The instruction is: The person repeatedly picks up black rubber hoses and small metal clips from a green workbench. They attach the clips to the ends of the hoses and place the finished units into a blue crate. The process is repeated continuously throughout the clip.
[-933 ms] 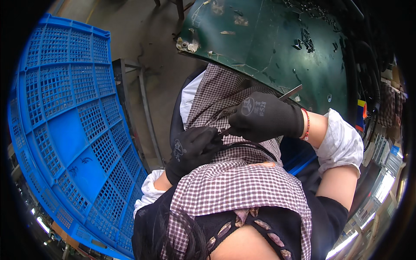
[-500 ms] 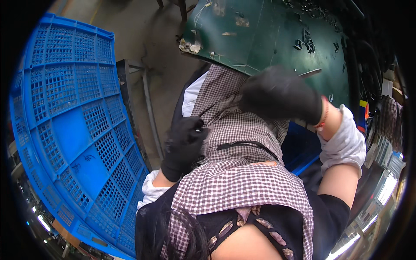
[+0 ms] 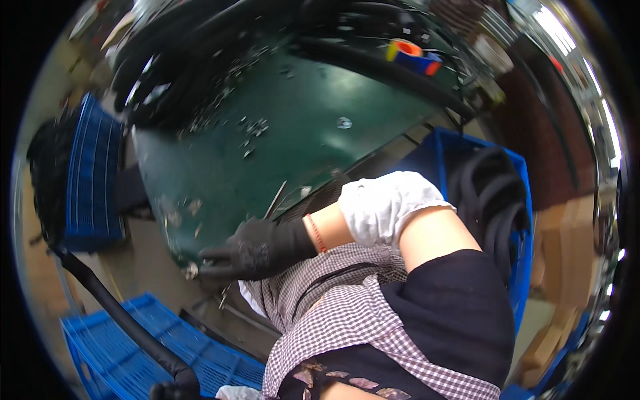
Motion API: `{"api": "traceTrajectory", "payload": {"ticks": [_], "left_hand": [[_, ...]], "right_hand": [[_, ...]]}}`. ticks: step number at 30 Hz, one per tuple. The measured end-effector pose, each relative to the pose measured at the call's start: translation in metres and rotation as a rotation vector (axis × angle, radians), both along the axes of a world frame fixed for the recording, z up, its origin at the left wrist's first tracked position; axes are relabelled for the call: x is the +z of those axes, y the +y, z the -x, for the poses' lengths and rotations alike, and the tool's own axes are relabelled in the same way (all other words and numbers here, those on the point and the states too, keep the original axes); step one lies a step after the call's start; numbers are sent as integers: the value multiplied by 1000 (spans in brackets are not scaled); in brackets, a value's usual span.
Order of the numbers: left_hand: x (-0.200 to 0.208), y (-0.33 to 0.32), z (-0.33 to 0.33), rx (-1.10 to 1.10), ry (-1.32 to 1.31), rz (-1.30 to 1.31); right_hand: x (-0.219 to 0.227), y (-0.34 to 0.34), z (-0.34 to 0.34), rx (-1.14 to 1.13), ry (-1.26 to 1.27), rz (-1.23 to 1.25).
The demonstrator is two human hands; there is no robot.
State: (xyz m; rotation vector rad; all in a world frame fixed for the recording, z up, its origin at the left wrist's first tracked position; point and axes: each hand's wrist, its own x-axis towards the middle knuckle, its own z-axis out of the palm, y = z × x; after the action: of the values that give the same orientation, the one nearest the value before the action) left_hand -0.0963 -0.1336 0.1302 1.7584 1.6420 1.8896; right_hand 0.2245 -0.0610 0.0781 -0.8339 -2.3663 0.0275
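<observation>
At the lower edge my left hand (image 3: 175, 391), in a black glove and partly cut off, is closed on one end of a long black tube (image 3: 120, 307). The tube slants up to the left toward a dark heap of black material (image 3: 57, 173). My right hand (image 3: 257, 253), also black-gloved, hangs over the near left part of the green table (image 3: 307, 147) with its fingers stretched to the left. Nothing shows in it. Just beyond its knuckles a thin metal strip or blade (image 3: 276, 199) lies at the table's edge.
Small dark scraps (image 3: 255, 127) lie scattered on the table, with black tubes (image 3: 400, 73) along its far side. A tape roll (image 3: 407, 50) stands there. Blue crates (image 3: 153, 333) are at lower left, left and right; the right crate (image 3: 521, 220) holds black tubes.
The view has swung left. My left hand, earlier at my lap, is now low at the left on a black tube. My right hand has stretched out its fingers.
</observation>
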Motion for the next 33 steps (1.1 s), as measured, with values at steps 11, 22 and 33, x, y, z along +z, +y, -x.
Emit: {"api": "traceTrajectory", "payload": {"ticks": [11,22,33], "left_hand": [[43,109,-96,-1443,-821,-96],[0,104,-211,-1462,-347,635],[-21,141,-203,-1163,-250,893]], "right_hand": [[76,-113,-118,-462,-215,-219],[109,-322,-295,-1764,-476,104],[-122,-548,-515,-2424,-295,1094]]}}
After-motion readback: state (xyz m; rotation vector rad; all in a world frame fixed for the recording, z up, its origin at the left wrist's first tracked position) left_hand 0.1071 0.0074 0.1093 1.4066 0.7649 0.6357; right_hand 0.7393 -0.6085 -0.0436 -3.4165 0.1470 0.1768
